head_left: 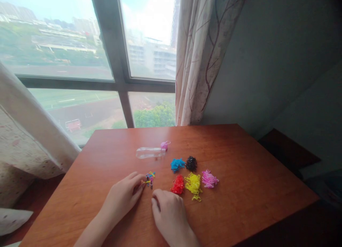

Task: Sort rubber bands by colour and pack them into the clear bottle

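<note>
My left hand (127,190) rests on the wooden table, thumb and index fingertip pinched together at a small mixed pile of rubber bands (151,183) in blue, yellow, pink and black. A yellow rubber band (146,182) shows right at those fingertips. Just to the right, my right hand (171,206) lies with its fingers curled in; whatever they may hold is hidden. Close beyond its knuckles is a heap of red rubber bands (177,185). Next to that heap lie yellow rubber bands (193,184).
Farther back are heaps of blue rubber bands (177,164) and black rubber bands (191,163), with pink rubber bands (210,179) at the right. A clear plastic bottle (150,153) lies on its side by a pink cap (164,146). Behind the table (240,168) are a window and curtains.
</note>
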A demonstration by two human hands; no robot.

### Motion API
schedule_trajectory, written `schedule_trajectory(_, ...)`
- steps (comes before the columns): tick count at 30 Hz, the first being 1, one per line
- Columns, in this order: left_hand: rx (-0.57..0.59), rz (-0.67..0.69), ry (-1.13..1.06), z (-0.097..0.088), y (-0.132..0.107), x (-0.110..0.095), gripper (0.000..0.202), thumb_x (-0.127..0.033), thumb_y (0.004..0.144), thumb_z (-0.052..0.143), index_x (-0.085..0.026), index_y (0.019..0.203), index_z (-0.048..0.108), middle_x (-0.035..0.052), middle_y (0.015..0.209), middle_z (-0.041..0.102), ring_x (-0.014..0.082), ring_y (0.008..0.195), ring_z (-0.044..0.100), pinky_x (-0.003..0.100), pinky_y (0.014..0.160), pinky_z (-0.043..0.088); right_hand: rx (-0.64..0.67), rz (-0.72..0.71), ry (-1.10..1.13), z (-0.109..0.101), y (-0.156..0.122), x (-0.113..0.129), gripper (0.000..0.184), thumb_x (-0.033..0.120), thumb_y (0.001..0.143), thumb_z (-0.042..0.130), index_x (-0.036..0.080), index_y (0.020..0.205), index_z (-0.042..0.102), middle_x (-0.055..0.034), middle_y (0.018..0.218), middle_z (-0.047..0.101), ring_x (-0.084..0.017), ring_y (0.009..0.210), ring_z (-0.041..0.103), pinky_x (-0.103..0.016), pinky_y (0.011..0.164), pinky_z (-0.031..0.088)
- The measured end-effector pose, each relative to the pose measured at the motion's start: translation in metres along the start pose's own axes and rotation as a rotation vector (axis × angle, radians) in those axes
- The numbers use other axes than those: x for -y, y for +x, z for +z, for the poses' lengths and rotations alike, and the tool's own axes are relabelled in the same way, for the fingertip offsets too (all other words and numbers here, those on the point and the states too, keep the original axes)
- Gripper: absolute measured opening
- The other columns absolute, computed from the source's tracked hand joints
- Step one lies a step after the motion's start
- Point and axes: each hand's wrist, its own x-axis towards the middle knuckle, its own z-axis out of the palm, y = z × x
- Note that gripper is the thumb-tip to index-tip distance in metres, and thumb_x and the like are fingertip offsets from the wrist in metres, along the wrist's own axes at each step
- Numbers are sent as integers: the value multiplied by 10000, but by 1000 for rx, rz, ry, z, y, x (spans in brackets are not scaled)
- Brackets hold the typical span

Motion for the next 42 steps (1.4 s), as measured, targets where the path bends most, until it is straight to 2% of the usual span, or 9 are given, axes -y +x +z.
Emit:
schedule_trajectory(10,30,13,-15,2,-1,1,192,-238,926,434,-245,923,626,4,901,638,159,796,633,238,699,428,94,81,-4,-3,4,3,141,121,871,559,249,825,596,17,778,704,-184,696,665,-273,569,333)
schedule_trajectory(15,-1,-31,5,0,0,0,123,-257,899,478,-242,881,598,-9,866,640,162,769,630,236,675,418,54,71,21,3,0,1,155,95,863,554,243,819,578,18,787,688,-182,718,654,-269,595,343)
schedule_trajectory(26,61,11,-1,0,0,1,199,-275,932,425,-240,875,612,14,927,643,177,835,639,257,727,433,-22,20,56,10,-5,-4,180,71,863,516,230,782,543,19,753,655,-172,692,618,-278,603,321)
schedule_trajectory(34,8,11,-53,1,0,3,151,-221,894,462,-228,908,613,10,895,649,168,783,627,253,714,449,-43,-15,81,11,-7,-5,194,53,845,511,224,755,522,17,732,638,-161,683,590,-273,603,304)
schedule_trajectory(38,-18,67,-83,0,3,-5,139,-207,895,461,-216,904,599,5,860,635,145,707,594,241,679,447,-42,-34,91,10,-9,-5,186,61,840,522,226,753,520,18,736,633,-163,689,577,-277,605,296)
schedule_trajectory(42,-5,156,-27,-4,10,-28,158,-184,910,427,-209,860,575,7,840,604,134,684,580,226,627,428,-44,-69,94,10,-15,-5,167,76,834,525,227,763,528,14,750,637,-166,703,575,-278,609,293)
